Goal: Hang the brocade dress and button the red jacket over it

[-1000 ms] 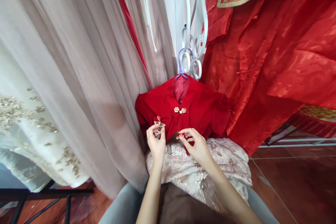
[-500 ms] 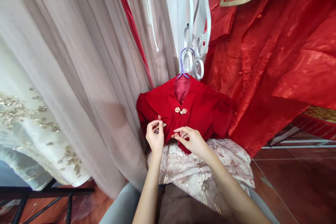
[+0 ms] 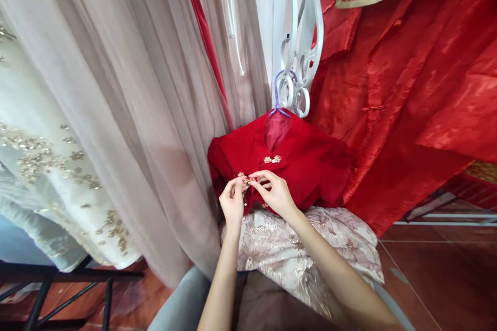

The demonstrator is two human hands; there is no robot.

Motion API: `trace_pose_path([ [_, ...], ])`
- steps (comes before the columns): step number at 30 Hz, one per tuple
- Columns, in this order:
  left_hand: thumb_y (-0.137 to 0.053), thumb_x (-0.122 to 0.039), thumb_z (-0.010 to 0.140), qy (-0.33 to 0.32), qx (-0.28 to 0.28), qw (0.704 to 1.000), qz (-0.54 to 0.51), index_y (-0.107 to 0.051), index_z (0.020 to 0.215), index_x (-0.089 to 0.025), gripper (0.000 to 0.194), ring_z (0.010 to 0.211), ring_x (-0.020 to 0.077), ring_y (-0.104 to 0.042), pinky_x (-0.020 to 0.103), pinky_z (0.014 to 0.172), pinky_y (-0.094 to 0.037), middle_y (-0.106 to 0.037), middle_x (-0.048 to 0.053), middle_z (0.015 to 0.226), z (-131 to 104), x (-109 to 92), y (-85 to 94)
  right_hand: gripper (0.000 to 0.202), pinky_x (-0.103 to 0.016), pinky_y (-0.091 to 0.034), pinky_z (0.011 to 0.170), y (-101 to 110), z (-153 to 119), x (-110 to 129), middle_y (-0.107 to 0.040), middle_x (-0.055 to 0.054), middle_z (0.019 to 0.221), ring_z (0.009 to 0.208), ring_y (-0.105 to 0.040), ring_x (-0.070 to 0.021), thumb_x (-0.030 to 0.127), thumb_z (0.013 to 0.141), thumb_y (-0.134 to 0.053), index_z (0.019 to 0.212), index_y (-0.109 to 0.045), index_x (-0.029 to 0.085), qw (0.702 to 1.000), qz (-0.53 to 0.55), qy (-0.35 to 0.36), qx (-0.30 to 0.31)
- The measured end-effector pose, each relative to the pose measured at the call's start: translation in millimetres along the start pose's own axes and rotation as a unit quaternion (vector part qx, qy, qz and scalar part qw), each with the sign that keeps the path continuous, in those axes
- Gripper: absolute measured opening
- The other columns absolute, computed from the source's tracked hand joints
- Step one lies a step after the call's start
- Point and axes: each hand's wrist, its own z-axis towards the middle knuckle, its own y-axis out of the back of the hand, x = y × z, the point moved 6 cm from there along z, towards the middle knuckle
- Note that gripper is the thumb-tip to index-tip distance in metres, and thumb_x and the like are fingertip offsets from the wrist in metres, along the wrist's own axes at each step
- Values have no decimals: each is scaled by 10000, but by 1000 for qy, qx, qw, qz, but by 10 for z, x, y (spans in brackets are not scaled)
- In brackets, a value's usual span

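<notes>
A red velvet jacket (image 3: pixel 306 160) hangs from a purple hanger (image 3: pixel 276 88) in front of me. Near its neckline, a flower-shaped gold and pearl clasp (image 3: pixel 273 159) is joined. Below that, my left hand (image 3: pixel 233 201) pinches one half of a second flower clasp (image 3: pixel 241 174) at the jacket's front edge. Close against it, my right hand (image 3: pixel 275 194) pinches the matching half, a gold loop piece (image 3: pixel 250 181) on the other edge. The fingers partly hide where the two halves meet. Another gold clasp piece (image 3: pixel 265 206) shows lower on the front, beneath my right hand.
Pale pink brocade fabric (image 3: pixel 272 248) lies under the jacket across my lap. Sheer beige drapery (image 3: pixel 128 114) hangs at the left beside a white sequined gown (image 3: pixel 66 165). Red satin garments (image 3: pixel 392 103) fill the right. The hanger hooks on a white scrolled metal stand (image 3: pixel 287 90).
My right hand has moved up and left, bringing its clasp half to the one in my left hand. The view has shifted slightly, so the surroundings sit further right.
</notes>
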Motion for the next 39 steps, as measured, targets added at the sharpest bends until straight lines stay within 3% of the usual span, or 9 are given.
trace_pose_path([
  [4,-718,-340,684,-5,6,1000,10,-693,870,-130,281,835,190,-686,303,778,-563,-729,83,881,-22,-12,-15,158,-260,-582,667,-7,4,3,-683,-46,927,766,-649,-141,257,822,-589,945,-673,205,1000,-16,13,1],
  [10,-721,-307,673,7,28,999,20,-726,876,-125,272,824,190,-692,318,805,-558,-740,89,884,9,42,-29,146,-306,-569,833,-1,18,-13,-681,-55,981,896,-670,-155,239,839,-571,942,-659,188,999,32,17,-28],
  [20,-729,-382,677,42,142,989,-10,-681,866,-141,310,782,166,-679,319,757,-579,-722,57,848,75,37,-117,246,-314,-535,871,-64,104,-107,-657,-59,1057,943,-663,-147,201,849,-498,1089,-553,200,997,59,14,55],
  [24,-745,-387,663,29,85,996,2,-540,930,-173,399,618,119,-626,268,621,-564,-646,-23,666,19,9,-126,230,-318,-513,911,-42,87,-109,-638,-58,1094,988,-641,-146,207,857,-498,1080,-555,207,997,44,24,51],
  [28,-701,-376,716,-40,-13,993,110,-554,861,-174,289,613,107,-584,194,544,-486,-610,-12,673,-60,21,62,213,-321,-502,934,97,-55,-178,-648,-59,1102,1030,-632,-153,272,874,-520,1073,-571,214,998,63,8,31],
  [30,-644,-374,760,-53,-23,984,166,-598,815,-170,216,666,117,-597,196,570,-477,-636,22,736,-110,115,183,188,-320,-526,884,232,-199,-267,-654,-67,1072,995,-646,-158,283,887,-499,1036,-583,206,999,46,-19,-7],
  [33,-622,-348,750,-14,29,979,203,-637,770,-172,177,649,132,-606,231,597,-497,-666,40,748,-186,382,308,146,-301,-559,729,353,-462,-427,-669,-59,947,838,-674,-156,270,886,-477,922,-596,193,997,2,-74,-32],
  [36,-670,-307,676,29,74,978,194,-636,754,-172,160,644,147,-628,262,618,-522,-682,45,744,-259,598,350,99,-284,-554,675,282,-648,-523,-657,-48,909,818,-656,-157,245,840,-530,887,-601,194,995,-42,-89,-3],
  [39,-697,-282,637,38,94,977,187,-621,772,-175,188,665,147,-643,268,641,-530,-685,39,765,-301,662,311,157,-303,-544,731,109,-707,-559,-624,-48,951,873,-628,-167,233,784,-601,936,-581,200,995,-79,-62,13],
])
